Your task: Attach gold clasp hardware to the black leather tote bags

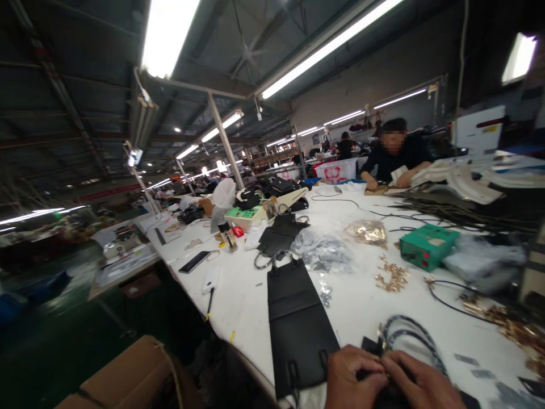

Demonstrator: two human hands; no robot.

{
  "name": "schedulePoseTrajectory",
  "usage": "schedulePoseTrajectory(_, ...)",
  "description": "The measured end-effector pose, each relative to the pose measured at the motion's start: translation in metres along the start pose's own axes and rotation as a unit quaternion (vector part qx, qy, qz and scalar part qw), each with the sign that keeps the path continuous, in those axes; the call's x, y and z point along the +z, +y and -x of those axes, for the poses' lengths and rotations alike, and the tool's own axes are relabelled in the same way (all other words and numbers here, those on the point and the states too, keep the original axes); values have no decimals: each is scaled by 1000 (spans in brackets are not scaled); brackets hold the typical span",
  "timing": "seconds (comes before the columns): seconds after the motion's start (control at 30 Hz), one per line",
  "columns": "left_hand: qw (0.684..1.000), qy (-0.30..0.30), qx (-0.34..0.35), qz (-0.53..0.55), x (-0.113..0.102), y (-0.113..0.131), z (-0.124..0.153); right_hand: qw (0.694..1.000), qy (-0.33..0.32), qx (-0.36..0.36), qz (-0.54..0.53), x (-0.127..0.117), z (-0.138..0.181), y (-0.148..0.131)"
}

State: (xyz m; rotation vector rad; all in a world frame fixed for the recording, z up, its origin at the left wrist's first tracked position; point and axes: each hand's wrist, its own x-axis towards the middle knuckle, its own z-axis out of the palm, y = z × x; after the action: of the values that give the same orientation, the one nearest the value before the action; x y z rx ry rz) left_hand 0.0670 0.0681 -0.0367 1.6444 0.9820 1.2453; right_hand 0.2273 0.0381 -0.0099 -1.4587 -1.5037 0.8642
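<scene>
At the table's lower right edge, my left hand [355, 375] and my right hand [419, 380] meet with fingers pinched together. They close on a black bag panel [371, 344], at the foot of a looped black-and-white patterned handle [415, 325]. My fingers hide the exact spot and any small part between them. Left of my hands lies a flat black bag panel [300, 312] with a ring-shaped handle at its far end and two black loops at its near end. More black panels [281, 232] lie beyond it.
Gold metal fittings [392, 275] and a clear bag of silver pieces [323, 250] lie midtable. A green box [429, 247] with cables stands right. A phone [194, 262] lies left; a cardboard box [131, 372] stands below the edge. A co-worker [395, 156] works across the table.
</scene>
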Motion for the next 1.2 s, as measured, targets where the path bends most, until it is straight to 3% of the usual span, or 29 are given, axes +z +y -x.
schedulePoseTrajectory(0.17,998,-23,-65,-7,-4,24,-6,998,5,32,-45,-8,2,-12)
schedulePoseTrajectory(0.37,994,-30,-106,24,-5,13,-10,997,-2,13,-81,-11,2,-15)
schedulePoseTrajectory(0.5,993,-15,-120,10,-4,12,-8,995,31,13,-89,-3,4,-14)
schedulePoseTrajectory(0.67,993,-17,-92,-67,-3,13,-11,988,87,25,-127,0,0,-11)
schedulePoseTrajectory(0.8,978,-74,-37,-192,-1,12,-14,968,160,57,-187,-18,5,-12)
schedulePoseTrajectory(0.97,953,-107,48,-279,3,15,-14,980,188,63,-7,-33,51,-10)
schedulePoseTrajectory(1.1,927,-111,71,-351,3,19,-11,975,192,2,113,-16,91,-1)
schedulePoseTrajectory(1.2,915,-130,78,-375,0,23,-10,976,178,-30,119,-2,102,4)
